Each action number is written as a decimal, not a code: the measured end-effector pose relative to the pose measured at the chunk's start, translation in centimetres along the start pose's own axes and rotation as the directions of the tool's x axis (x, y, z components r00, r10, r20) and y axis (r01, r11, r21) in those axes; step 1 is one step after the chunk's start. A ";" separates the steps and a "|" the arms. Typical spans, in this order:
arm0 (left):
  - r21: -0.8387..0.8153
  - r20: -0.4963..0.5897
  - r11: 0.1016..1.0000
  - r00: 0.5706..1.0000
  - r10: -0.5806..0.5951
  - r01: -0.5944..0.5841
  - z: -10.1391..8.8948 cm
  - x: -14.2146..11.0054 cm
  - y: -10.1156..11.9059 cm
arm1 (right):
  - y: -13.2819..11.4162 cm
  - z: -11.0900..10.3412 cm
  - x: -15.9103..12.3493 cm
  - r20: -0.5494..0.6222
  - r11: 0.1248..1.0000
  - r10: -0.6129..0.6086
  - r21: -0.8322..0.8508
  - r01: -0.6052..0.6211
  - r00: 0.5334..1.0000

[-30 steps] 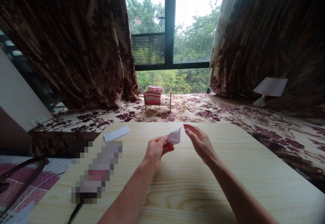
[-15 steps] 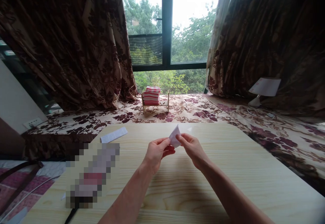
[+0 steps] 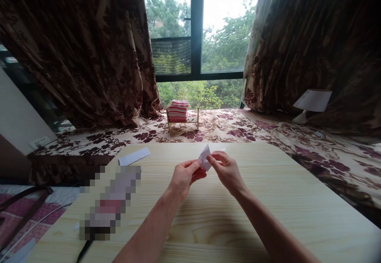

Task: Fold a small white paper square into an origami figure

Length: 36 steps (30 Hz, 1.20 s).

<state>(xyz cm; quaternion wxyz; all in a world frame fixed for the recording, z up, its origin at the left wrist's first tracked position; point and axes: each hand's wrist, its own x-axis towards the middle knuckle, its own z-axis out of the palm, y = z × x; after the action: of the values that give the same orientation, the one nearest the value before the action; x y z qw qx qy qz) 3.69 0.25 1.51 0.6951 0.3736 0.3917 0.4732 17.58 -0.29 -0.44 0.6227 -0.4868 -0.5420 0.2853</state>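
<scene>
At the near left of the desk (image 3: 205,235), a black cord (image 3: 85,250) goes to a long thing (image 3: 108,205), which is blurred, so I cannot tell what it is. Over the desk, near its middle but more to the far side, are my two hands. My left hand (image 3: 182,178) is closed on a small white paper (image 3: 204,160), with the thumb on it and fingers behind. My right hand (image 3: 228,172) pinches the right edge of the same paper.

This is what has changed: one second ago my right hand was apart from it, and now the paper is held from both sides, so I judge it is steadier.

One corner of the paper points up and toward the far edge of the desk. Its visible long axis goes from this corner down to my fingers, a little tilted.

On the far left part of the desk lies a printed strip (image 3: 134,157), flat and slanting. Beyond the desk, a small rack (image 3: 197,118) holds folded cloths (image 3: 177,112), and a lamp (image 3: 314,100) stands farther to the right.
</scene>
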 end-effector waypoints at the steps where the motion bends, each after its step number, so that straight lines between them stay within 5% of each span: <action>1: -0.002 0.023 1.000 1.000 -0.010 0.010 0.1 -0.1 0.1 | 0.0 0.0 0.0 -0.007 1.000 0.001 0.001 -0.001 1.000; 13: -0.008 0.016 1.000 1.000 -0.020 0.020 0.1 -0.2 0.0 | -0.5 0.0 -0.2 0.086 0.990 0.119 0.070 -0.125 0.989; 26: -0.064 0.027 0.995 0.997 -0.073 0.074 0.1 0.0 -0.2 | -1.2 -0.1 -0.2 0.062 0.983 0.139 0.112 -0.145 0.988; 36: 0.007 -0.032 1.000 0.999 0.013 -0.013 0.3 -0.3 -0.2 | -0.4 -0.3 0.1 0.073 0.962 0.222 0.146 -0.231 0.972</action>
<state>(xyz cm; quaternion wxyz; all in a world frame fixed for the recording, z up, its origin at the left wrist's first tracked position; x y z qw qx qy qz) 3.94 -0.17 1.56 0.6843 0.3707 0.4021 0.4823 17.76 -0.47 0.01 0.6063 -0.4881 -0.4763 0.4091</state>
